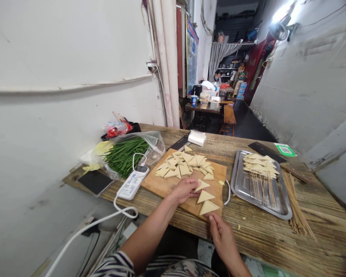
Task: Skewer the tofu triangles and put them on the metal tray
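My left hand (187,191) is closed on a pale tofu triangle (202,186), pinching its left side over the cutting board (154,184). Two more tofu triangles (209,207) lie in line below it, towards my right hand (222,231). That hand's thumb and fingers are pinched on the bamboo skewer's end, just under the lowest triangle; most of the skewer is hidden by the triangles. Behind my hands, a heap of loose tofu triangles (184,164) covers the back of the board.
To the right, a metal tray (236,181) holds filled skewers (261,165), beside a bundle of bare bamboo skewers (295,206). Left are bagged green chives (127,154), a white power strip (132,184) and a dark tablet (95,182). A knife (179,143) lies behind the board. Another person sits far back.
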Demonstrator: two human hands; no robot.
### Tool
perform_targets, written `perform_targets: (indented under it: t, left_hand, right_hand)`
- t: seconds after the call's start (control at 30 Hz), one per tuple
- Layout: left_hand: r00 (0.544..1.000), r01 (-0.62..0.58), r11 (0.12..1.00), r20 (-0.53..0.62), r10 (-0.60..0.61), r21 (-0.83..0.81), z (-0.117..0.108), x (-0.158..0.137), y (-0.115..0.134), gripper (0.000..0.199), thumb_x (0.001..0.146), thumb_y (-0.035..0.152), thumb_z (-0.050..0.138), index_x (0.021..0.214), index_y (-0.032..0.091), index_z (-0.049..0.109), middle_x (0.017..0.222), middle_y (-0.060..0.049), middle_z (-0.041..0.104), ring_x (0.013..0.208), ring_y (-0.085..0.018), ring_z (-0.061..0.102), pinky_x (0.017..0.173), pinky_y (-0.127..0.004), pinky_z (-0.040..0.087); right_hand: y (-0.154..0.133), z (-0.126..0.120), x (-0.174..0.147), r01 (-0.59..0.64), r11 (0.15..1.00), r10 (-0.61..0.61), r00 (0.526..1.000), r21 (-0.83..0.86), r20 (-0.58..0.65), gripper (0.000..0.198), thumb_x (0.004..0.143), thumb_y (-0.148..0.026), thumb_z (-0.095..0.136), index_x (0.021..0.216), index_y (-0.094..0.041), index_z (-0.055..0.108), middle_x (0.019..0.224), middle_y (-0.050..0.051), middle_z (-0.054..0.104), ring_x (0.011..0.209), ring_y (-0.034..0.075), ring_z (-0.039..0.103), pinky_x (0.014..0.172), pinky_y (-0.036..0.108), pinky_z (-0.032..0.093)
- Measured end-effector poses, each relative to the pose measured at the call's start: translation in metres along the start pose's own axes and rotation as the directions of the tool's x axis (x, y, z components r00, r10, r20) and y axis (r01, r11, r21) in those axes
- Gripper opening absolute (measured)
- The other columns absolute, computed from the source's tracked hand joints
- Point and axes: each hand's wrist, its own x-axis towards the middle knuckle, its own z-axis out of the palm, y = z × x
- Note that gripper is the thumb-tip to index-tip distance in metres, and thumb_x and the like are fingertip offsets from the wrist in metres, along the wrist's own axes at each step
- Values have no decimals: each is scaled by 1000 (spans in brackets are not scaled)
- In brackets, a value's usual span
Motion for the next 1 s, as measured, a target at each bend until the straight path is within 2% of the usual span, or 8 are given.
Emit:
perform_targets:
  t: [0.27,0.43,0.5,0.6,0.7,0.8,0.9,1.0]
  left_hand:
    - [1000,7,1000,-1,-7,-6,1,0,0,25,65,26,67,80,6,64,81,-13,67,67,-16,63,65,-25,50]
    - [1000,-1,997,1,1,-77,0,0,0,32,76,36,55,83,6,61,82,-16,66,69,-18,64,66,-30,51]
    - [999,-27,992,-38,22,-127,0,0,-2,34,79,38,51,87,6,59,84,-17,66,73,-19,64,69,-33,51]
    - [980,-149,982,-147,131,-117,3,-2,-9,31,78,34,53,93,8,56,88,-16,65,76,-18,63,72,-33,51]
    - [953,-245,970,-183,240,-2,4,-5,-18,37,74,34,58,101,9,54,84,-14,65,74,-17,63,69,-30,51]
    - [945,-273,961,-176,278,49,3,-8,-22,45,69,35,63,104,9,53,81,-10,65,73,-16,63,69,-28,51]
    - [952,-261,963,-147,268,62,-1,-8,-23,52,67,36,65,109,10,51,84,-10,65,72,-15,63,70,-27,51]
    - [946,-280,951,-130,296,131,-3,-8,-25,53,66,38,64,109,10,51,84,-9,66,70,-15,63,68,-28,51]
  right_hand:
    - [-2,1,3,-2,1000,2,1000,-11,-12,39,91,-38,30,90,-14,61,63,2,59,56,15,56,54,19,41]
    - [0,2,2,-19,1000,19,999,19,-29,41,90,-40,30,91,-14,61,63,3,59,56,15,55,53,20,43]
    - [0,0,0,-29,1000,30,998,12,-57,41,89,-41,31,91,-15,62,58,2,58,53,15,55,51,20,43]
    - [0,-8,-4,-43,999,41,994,-13,-104,39,89,-41,32,92,-16,62,55,1,58,52,15,56,51,20,44]
    - [4,-25,-7,-46,997,35,987,-65,-158,37,90,-38,31,93,-15,61,66,4,62,62,16,59,58,20,45]
    - [13,-52,-5,-70,975,19,972,-210,-235,37,91,-37,30,88,-15,60,72,5,64,66,15,60,60,20,44]
    - [24,-86,8,-174,865,29,953,-470,-300,39,91,-35,27,79,-16,59,64,3,62,58,14,58,55,20,41]
    - [36,-123,34,-288,768,65,924,-572,-378,35,90,-31,31,77,-15,59,62,4,61,56,15,58,55,21,39]
